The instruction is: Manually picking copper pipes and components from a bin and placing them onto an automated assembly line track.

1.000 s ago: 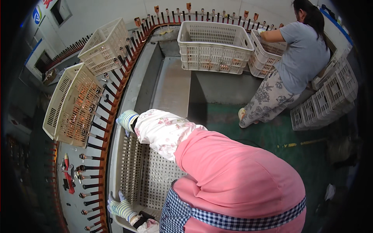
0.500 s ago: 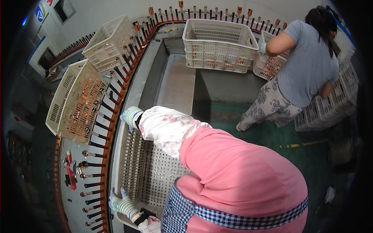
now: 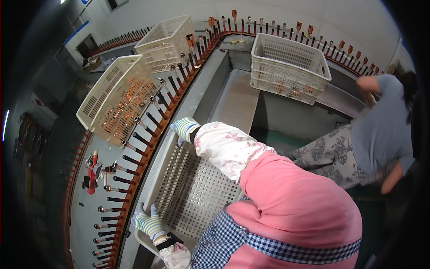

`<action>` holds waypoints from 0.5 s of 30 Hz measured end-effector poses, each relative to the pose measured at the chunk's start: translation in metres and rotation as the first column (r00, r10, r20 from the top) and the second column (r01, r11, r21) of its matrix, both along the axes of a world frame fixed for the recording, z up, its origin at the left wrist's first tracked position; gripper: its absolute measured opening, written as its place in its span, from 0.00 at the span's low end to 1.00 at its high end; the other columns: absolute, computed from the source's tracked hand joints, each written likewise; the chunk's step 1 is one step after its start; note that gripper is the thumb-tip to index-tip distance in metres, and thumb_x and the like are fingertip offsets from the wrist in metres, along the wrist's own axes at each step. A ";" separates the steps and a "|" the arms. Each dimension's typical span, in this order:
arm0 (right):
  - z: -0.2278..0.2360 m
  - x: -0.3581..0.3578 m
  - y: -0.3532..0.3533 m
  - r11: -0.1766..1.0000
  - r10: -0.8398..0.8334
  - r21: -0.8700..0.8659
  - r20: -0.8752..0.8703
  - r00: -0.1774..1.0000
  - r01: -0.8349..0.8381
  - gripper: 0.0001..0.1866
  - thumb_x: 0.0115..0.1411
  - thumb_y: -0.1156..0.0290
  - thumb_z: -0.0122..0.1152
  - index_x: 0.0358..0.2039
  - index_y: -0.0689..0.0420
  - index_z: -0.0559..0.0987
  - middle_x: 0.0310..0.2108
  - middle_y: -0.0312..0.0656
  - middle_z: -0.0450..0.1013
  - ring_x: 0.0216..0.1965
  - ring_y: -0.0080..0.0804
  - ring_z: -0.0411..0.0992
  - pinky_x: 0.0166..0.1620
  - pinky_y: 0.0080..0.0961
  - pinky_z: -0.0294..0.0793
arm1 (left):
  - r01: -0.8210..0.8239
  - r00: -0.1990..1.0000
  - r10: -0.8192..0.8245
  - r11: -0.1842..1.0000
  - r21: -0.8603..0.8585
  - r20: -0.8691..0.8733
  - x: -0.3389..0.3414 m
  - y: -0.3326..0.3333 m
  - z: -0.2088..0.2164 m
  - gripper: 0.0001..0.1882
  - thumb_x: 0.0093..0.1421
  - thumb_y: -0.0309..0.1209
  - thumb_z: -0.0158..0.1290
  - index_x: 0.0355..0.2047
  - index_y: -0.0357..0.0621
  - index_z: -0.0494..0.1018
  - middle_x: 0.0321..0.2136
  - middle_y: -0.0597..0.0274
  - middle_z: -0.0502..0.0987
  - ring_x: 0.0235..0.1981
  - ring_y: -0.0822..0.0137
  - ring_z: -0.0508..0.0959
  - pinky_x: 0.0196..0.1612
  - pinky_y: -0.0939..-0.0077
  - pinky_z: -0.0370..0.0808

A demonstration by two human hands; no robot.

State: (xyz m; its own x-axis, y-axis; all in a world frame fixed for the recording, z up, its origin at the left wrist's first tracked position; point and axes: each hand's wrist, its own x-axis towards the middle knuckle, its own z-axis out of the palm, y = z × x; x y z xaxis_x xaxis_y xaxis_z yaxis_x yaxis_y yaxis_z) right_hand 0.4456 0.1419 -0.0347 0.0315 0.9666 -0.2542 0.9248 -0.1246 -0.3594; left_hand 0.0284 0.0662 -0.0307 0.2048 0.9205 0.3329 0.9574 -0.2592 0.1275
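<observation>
Below me is a pale grey plastic crate [image 3: 204, 204] with perforated walls and floor, tilted alongside the conveyor edge; its bare inside shows. My left hand [image 3: 150, 224], in a striped knit glove, is closed over the crate's near-left rim, thumb inside and fingers outside. At the far end of the same side, my right hand [image 3: 186, 130] is wrapped over the rim in a matching glove, its fingertips partly hidden. A floral sleeve [image 3: 228, 145] covers my right arm. My pink top hides the crate's right part.
A curved conveyor [image 3: 148, 152] carries several black-handled posts with copper and metal fittings. Beyond it stand a cream crate of copper parts [image 3: 123, 101] and another crate [image 3: 163, 42]. Red-handled tools [image 3: 93, 172] lie left. Stacked crates [image 3: 289, 67] stand ahead; a co-worker [image 3: 380, 125] is at right.
My view has swung, shifting the scene rightward. The co-worker has moved away, and the smaller crate beside them has left its spot. Both my hands stay on the crate rim.
</observation>
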 end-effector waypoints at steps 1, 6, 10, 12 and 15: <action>-0.002 0.000 -0.001 1.000 -0.007 0.000 0.010 1.000 0.007 0.47 0.41 0.49 0.84 0.59 0.59 0.77 0.55 0.49 0.79 0.57 0.49 0.76 0.58 0.41 0.77 | 0.029 1.000 -0.029 1.000 0.006 0.001 0.000 0.000 -0.001 0.26 0.53 0.45 0.68 0.50 0.46 0.81 0.44 0.52 0.82 0.49 0.48 0.76 0.61 0.51 0.67; -0.001 -0.001 -0.001 1.000 0.013 0.017 0.032 0.999 -0.014 0.47 0.42 0.48 0.83 0.59 0.59 0.76 0.54 0.49 0.79 0.55 0.49 0.78 0.56 0.42 0.79 | 0.048 0.998 -0.047 0.998 0.036 -0.037 -0.002 0.002 -0.002 0.27 0.53 0.46 0.68 0.50 0.48 0.81 0.43 0.51 0.83 0.46 0.47 0.78 0.62 0.51 0.66; 0.003 -0.005 -0.008 0.995 -0.010 0.100 0.023 1.000 0.008 0.40 0.45 0.54 0.82 0.56 0.61 0.78 0.47 0.52 0.81 0.52 0.52 0.79 0.53 0.41 0.79 | 0.012 1.000 -0.012 1.000 0.004 -0.018 0.000 0.001 0.001 0.26 0.52 0.46 0.68 0.48 0.45 0.81 0.44 0.52 0.83 0.48 0.47 0.78 0.65 0.51 0.64; 0.003 -0.006 -0.010 0.995 -0.017 0.098 0.014 1.000 0.015 0.41 0.45 0.54 0.82 0.57 0.61 0.78 0.48 0.51 0.81 0.52 0.52 0.78 0.54 0.40 0.79 | 0.017 0.999 -0.016 1.000 0.013 -0.028 -0.003 0.000 0.000 0.26 0.52 0.46 0.68 0.48 0.46 0.81 0.43 0.52 0.83 0.47 0.47 0.79 0.64 0.51 0.64; 0.002 -0.006 -0.007 1.000 -0.020 0.014 0.028 0.999 0.020 0.46 0.43 0.51 0.83 0.60 0.59 0.76 0.54 0.49 0.79 0.56 0.49 0.77 0.57 0.41 0.78 | 0.014 0.999 -0.013 1.000 0.013 -0.035 -0.001 -0.001 0.002 0.26 0.51 0.45 0.69 0.48 0.47 0.81 0.42 0.51 0.83 0.47 0.47 0.79 0.64 0.51 0.64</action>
